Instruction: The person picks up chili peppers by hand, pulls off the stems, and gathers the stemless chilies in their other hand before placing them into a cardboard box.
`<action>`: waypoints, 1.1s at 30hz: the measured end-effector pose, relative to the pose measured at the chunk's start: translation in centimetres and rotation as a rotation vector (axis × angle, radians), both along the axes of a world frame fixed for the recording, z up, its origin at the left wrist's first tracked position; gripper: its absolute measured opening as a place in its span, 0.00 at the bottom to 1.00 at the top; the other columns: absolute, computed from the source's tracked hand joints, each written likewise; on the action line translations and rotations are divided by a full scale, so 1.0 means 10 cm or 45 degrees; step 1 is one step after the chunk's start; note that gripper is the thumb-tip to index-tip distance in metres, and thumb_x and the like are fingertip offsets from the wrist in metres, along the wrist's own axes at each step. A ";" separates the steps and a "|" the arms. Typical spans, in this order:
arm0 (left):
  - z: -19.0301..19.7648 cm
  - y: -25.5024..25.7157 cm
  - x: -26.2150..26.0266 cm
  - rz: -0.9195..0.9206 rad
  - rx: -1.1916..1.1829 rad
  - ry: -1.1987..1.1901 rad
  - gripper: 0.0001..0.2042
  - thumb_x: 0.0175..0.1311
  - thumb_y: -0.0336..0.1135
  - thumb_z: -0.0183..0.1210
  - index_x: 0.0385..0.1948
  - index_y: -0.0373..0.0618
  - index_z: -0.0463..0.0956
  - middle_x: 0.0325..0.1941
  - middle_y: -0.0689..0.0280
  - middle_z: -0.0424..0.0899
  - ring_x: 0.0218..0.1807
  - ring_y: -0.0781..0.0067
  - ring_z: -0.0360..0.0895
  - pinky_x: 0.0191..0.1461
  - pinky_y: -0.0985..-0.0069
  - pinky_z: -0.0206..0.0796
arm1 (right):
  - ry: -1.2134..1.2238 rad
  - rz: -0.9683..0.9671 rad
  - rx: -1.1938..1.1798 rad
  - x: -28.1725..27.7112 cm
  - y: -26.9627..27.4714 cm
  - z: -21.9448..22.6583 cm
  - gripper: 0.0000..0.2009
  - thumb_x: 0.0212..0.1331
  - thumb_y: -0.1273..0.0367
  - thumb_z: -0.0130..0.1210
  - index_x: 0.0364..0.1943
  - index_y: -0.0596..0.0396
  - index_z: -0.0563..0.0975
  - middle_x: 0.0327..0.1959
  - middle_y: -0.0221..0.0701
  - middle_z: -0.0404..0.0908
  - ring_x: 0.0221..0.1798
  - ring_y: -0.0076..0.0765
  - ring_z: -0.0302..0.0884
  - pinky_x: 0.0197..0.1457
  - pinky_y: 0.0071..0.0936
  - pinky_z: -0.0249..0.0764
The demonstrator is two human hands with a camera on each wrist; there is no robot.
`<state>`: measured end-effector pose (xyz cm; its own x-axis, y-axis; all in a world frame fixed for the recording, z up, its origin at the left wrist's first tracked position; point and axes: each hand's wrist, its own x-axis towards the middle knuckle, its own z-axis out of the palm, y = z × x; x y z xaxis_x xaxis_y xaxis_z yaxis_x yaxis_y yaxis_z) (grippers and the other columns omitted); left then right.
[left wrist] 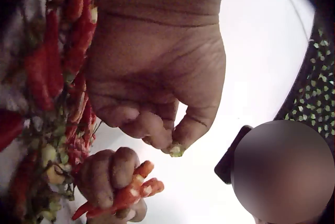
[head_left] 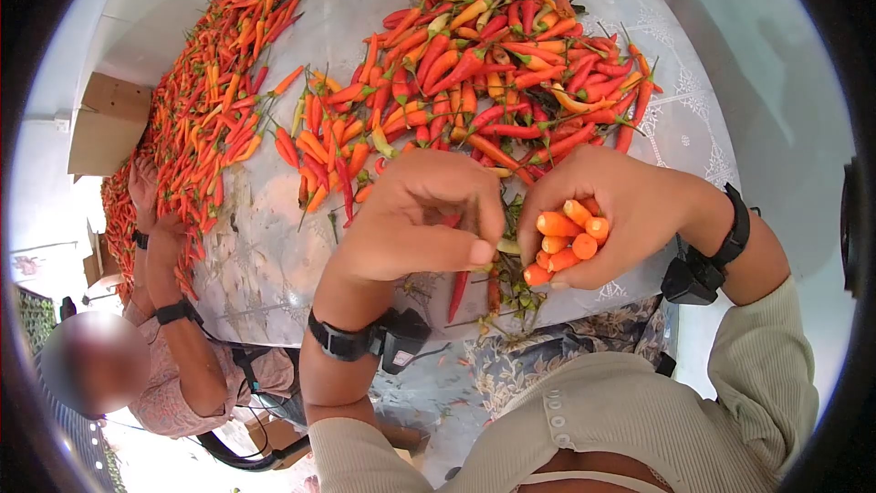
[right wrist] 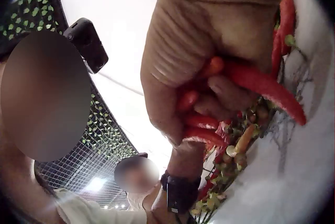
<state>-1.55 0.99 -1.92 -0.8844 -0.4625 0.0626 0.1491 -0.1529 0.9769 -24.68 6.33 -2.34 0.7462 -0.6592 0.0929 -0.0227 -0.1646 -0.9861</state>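
My right hand [head_left: 630,205] holds a bunch of chili peppers [head_left: 568,236], their stemless orange ends facing my left hand. In the right wrist view, a long red tip [right wrist: 267,90] sticks out past the curled fingers. Close beside it, my left hand [head_left: 424,215] pinches a small green chili stem [left wrist: 177,151] between thumb and fingertip, seen best in the left wrist view. Below the hands, loose green stems [head_left: 520,306] lie near the table's edge. A heap of red, orange and yellowish chilies [head_left: 484,64] lies just beyond both hands.
A larger spread of chilies [head_left: 205,100] covers the left side of the table [head_left: 260,265], which has a pale patterned cover. Another person's hands [head_left: 164,237] reach into that spread. A cardboard box [head_left: 109,123] stands at the far left.
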 end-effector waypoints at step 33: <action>-0.02 -0.31 0.36 1.322 -1.171 -1.245 0.10 0.44 0.36 0.63 0.21 0.38 0.76 0.27 0.58 0.76 0.30 0.61 0.76 0.35 0.67 0.67 | -0.679 -0.815 1.014 -0.04 -0.11 0.07 0.14 0.56 0.64 0.61 0.40 0.60 0.78 0.32 0.33 0.80 0.29 0.27 0.81 0.15 0.13 0.64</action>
<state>2.02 -2.06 -2.12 -0.1221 -0.9534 0.2758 -0.8534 0.2427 0.4613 -25.06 5.25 -1.66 0.2451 -0.9164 -0.3165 0.5736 0.4002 -0.7147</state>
